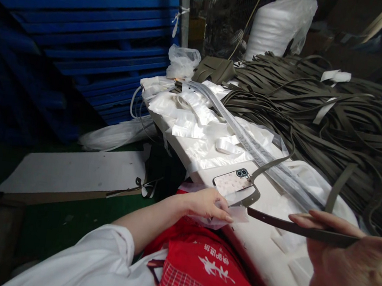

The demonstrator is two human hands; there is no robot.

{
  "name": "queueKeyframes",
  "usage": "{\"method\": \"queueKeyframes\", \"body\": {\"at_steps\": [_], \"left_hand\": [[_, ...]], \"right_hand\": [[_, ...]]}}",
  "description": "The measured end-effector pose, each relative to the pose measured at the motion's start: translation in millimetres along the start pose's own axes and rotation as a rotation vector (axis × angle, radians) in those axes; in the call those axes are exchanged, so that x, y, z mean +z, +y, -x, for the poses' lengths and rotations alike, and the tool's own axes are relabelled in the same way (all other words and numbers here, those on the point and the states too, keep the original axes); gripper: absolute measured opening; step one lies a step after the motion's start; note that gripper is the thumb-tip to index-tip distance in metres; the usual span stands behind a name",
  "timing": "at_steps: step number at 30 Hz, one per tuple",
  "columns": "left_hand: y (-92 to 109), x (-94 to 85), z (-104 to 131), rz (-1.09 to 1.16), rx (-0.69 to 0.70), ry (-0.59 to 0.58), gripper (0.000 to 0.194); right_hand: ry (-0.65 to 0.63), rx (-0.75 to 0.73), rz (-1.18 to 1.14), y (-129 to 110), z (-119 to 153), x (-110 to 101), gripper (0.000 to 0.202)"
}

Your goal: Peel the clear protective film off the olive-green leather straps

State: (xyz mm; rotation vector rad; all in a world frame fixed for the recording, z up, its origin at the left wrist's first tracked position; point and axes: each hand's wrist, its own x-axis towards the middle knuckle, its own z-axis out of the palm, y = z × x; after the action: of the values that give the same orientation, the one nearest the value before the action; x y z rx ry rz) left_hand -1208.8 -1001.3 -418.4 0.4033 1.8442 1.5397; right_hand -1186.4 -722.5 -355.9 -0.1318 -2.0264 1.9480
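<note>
The left hand [211,207] is positioned at the near edge of the work table [261,249], its thumb and fingers together, clamped on a piece of clear film [240,214]. The right hand [347,259] is raised over the table at the right, fingers extended, and grips a dark strap [280,222]. This strap extends leftward from the right hand; its free end, with a small hole near it, is near the left hand. A grey-brown strap [270,165] curves from the strap pile [320,108] past the phone [233,180] to the left hand; its punched section bends beside the phone. Whether the left fingers also clamp this strap cannot be determined. The phone lies on the table with its camera side up, beyond the left hand. A long clear plastic bundle [241,133] runs diagonally along the table, between the strap pile and the loose white film pieces [194,115]. A wrapped white roll [275,25] stands behind the pile. Blue stacked panels [114,27] occupy the left background.
</note>
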Motion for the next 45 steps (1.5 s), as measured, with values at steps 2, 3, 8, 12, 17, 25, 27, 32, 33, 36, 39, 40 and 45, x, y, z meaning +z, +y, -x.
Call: {"method": "queueKeyframes", "body": {"at_steps": [2,3,8,12,17,25,27,32,33,36,39,40,45], "left_hand": [[1.1,-0.2,1.1,-0.008,0.008,-0.002,0.041],[1.7,-0.4,1.5,-0.014,0.015,-0.002,0.041],[0.3,-2.6,-0.3,-0.076,0.111,-0.048,0.038],[-0.5,-3.0,-4.3,-0.159,0.211,-0.058,0.041],[2.8,-0.1,-6.4,-0.269,0.366,-0.080,0.047],[-9.0,-2.6,-0.2,-0.315,0.407,0.058,0.042],[-9.6,-1.7,2.5,-0.286,0.385,0.029,0.040],[-6.9,3.3,7.0,-0.198,0.230,0.083,0.029],[-7.1,3.4,6.9,-0.184,0.189,0.109,0.037],[-10.5,1.7,4.1,-0.141,0.110,0.103,0.059],[-15.2,0.2,0.2,-0.024,0.097,-0.033,0.048],[-16.1,0.4,-0.7,0.026,0.078,-0.088,0.044],[-15.5,6.2,-4.1,0.089,0.056,-0.098,0.061]], "right_hand": [[0.036,-0.007,-0.013,-1.6,-0.1,7.0,0.077],[0.040,-0.001,-0.022,-2.1,-0.2,10.3,0.077],[-0.116,0.081,-0.067,8.2,-4.9,13.5,0.081],[-0.321,0.113,-0.025,25.3,-8.2,17.9,0.081],[-0.478,-0.017,0.251,40.0,1.6,47.0,0.073],[-0.426,0.313,0.259,68.7,5.6,50.8,0.052],[-0.461,0.477,0.137,72.3,9.0,54.4,0.054],[-0.421,0.578,-0.181,72.5,18.6,69.8,0.057],[-0.413,0.563,-0.192,73.1,19.1,71.1,0.056],[-0.415,0.526,-0.184,78.4,18.3,69.9,0.052],[-0.429,0.506,-0.169,84.8,16.5,66.2,0.048],[-0.434,0.498,-0.168,85.9,16.0,65.7,0.047],[-0.390,0.462,-0.214,81.9,13.1,69.2,0.041]]}}
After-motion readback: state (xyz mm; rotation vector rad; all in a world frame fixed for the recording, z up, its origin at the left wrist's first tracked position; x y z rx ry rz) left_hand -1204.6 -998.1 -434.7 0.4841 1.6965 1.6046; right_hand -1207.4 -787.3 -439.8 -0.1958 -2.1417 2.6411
